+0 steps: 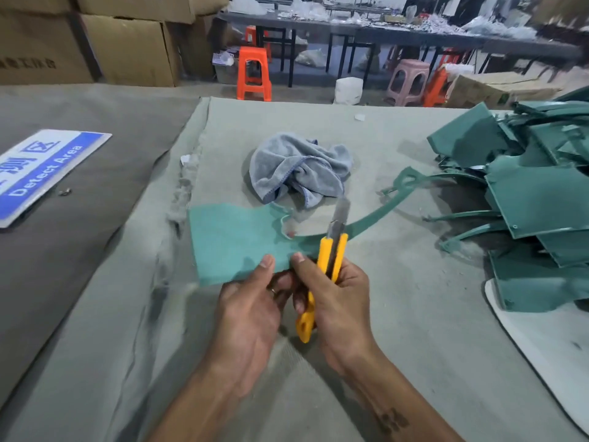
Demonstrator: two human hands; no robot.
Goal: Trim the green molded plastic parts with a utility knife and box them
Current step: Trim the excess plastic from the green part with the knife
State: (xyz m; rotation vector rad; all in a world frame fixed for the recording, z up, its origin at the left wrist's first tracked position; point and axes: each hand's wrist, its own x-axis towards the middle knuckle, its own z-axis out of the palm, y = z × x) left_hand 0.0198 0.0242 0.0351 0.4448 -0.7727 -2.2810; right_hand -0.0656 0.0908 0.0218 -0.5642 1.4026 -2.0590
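A flat green molded plastic part (232, 240) with a long thin arm curving off to the right is held above the cloth-covered table (398, 314). My left hand (251, 314) pinches its near edge, thumb on top. My right hand (338, 298) grips a yellow utility knife (331, 260) with its blade out and pointing up and away, right beside the part's near edge. The right thumb also lies on the part's edge. A pile of green parts (535, 186) is heaped at the right of the table.
A crumpled grey towel (299, 170) lies just beyond the held part. A blue and white "Detect Area" sign (47, 170) lies at the left. A white sheet (548, 352) sits under the pile's near side. Cardboard boxes (127, 49), plastic stools and a long bench stand behind.
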